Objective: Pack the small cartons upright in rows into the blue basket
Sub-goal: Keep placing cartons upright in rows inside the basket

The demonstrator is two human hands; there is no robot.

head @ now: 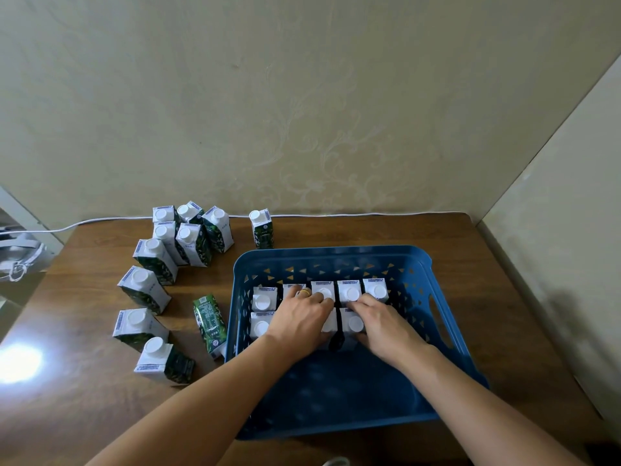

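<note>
Here, L hand (304, 319) and R hand (381, 326), frame centre: each grip rests curled on cartons (349, 292) inside blue basket (447, 351); exact closure can't tell.

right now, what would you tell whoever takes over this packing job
Left hand and right hand both rest on cartons in the blue basket, fingers fairly straight.
Done: a back row of five cartons stands upright, and a second row is started.
Left: about eleven loose cartons on the table, one lying flat beside the basket. The basket's near half is bare.
</note>
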